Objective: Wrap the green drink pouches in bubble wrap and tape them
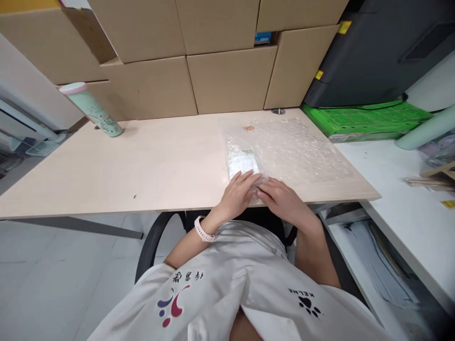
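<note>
A sheet of clear bubble wrap (295, 149) lies spread on the right part of the pale wooden desk (142, 166). At its near left corner a small flat white item (242, 163) is folded inside the wrap. My left hand (239, 194) rests on the near end of that wrapped item, fingers together and pressing down. My right hand (284, 199) lies beside it on the wrap's near edge, fingertips pinching the plastic against the left hand. A pink watch is on my left wrist.
A mint-green tumbler with a pink lid (93, 110) stands at the desk's back left. Stacked cardboard boxes (227, 76) line the back. A green crate (366, 121) under a black case sits at the right, beside a white table (401, 199). A small orange scrap (249, 128) lies on the wrap.
</note>
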`<state>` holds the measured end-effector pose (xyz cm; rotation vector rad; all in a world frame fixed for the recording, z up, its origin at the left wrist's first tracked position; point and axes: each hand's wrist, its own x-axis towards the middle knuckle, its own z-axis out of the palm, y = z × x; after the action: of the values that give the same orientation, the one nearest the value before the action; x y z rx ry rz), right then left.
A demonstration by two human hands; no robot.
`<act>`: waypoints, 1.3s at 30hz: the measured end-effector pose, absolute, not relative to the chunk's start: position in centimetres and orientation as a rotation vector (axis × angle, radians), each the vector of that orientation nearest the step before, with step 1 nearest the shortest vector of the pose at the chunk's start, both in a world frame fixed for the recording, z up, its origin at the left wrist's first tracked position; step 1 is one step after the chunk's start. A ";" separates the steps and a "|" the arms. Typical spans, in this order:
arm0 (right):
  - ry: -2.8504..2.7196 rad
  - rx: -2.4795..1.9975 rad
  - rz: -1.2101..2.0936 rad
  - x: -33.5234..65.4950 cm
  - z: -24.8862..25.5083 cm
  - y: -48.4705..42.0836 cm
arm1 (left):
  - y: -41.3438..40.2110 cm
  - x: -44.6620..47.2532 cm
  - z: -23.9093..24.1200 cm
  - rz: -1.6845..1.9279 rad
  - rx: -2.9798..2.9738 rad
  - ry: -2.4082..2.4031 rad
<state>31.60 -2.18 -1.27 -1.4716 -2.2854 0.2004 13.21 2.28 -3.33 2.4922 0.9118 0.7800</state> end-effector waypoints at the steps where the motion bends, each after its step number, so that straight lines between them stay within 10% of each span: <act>1: -2.219 -1.494 0.188 32.0 -0.8 -2.8 | 2.2 13.4 -3.3 0.739 2.533 0.936; 10: -1.920 -1.379 0.367 30.0 -0.7 -1.0 | 1.4 14.5 -3.4 0.767 2.481 0.967; 22: -1.829 -1.417 0.578 28.1 -1.1 -1.5 | -0.8 9.6 -1.7 1.222 0.908 0.898; 32: -1.386 -1.186 1.011 28.1 -2.8 -2.6 | -2.1 12.5 -1.9 1.083 2.263 0.902; 39: -1.445 -1.717 0.318 32.9 -2.9 -1.9 | 0.7 16.0 -4.1 0.757 2.670 1.073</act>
<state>32.88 -1.95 -2.90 -1.7173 -1.4447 0.3185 16.04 0.75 -4.14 2.6704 1.0732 0.7565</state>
